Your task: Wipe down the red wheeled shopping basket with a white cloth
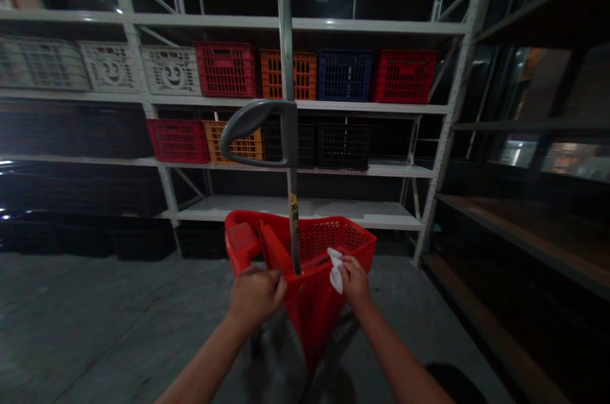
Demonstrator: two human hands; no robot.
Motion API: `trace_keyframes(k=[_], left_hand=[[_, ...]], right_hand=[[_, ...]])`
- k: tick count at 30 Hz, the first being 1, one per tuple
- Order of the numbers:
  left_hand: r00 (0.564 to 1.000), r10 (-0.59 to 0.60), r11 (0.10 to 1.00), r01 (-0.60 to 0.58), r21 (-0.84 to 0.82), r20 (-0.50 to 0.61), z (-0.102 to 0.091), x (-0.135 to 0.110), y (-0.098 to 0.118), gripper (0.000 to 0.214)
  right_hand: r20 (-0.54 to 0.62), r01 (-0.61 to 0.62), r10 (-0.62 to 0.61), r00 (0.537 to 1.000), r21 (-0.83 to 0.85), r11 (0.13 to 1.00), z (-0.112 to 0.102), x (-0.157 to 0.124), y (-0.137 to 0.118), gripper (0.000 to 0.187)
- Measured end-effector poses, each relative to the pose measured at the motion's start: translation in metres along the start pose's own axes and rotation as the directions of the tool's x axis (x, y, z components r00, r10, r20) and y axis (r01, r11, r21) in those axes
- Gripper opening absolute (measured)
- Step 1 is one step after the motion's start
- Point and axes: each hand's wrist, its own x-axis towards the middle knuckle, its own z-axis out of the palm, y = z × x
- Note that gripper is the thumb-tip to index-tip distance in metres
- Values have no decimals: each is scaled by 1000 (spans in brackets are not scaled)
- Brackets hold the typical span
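Note:
A red plastic shopping basket on wheels (312, 283) stands just in front of me, with a mesh side and a tall metal pole (291, 220) rising from it. The pole ends in a grey curved handle (260, 131). My left hand (256, 297) is closed on the basket's near red rim, left of the pole. My right hand (355, 280) pinches a crumpled white cloth (336, 269) against the basket's right rim. The wheels and the lower frame are mostly hidden in shadow.
White metal shelving (286, 162) ahead holds several red, orange, blue, black and white crates. Dark stacks line the floor at the left. Another shelf unit (515, 232) runs along the right. The grey concrete floor (95, 321) spreads around the basket.

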Motion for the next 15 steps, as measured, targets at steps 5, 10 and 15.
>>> trace_keyframes(k=[5, 10, 15], left_hand=[[997, 80, 997, -80, -20, 13, 4, -5, -13, 39], [990, 139, 990, -140, -25, -30, 5, -6, -18, 36], [975, 218, 973, -222, -66, -51, 6, -6, -29, 34]], right_hand=[[15, -142, 143, 990, 258, 956, -3, 12, -46, 17], [302, 89, -197, 933, 337, 937, 11, 14, -88, 25], [513, 196, -280, 812, 213, 957, 7, 12, -82, 28]])
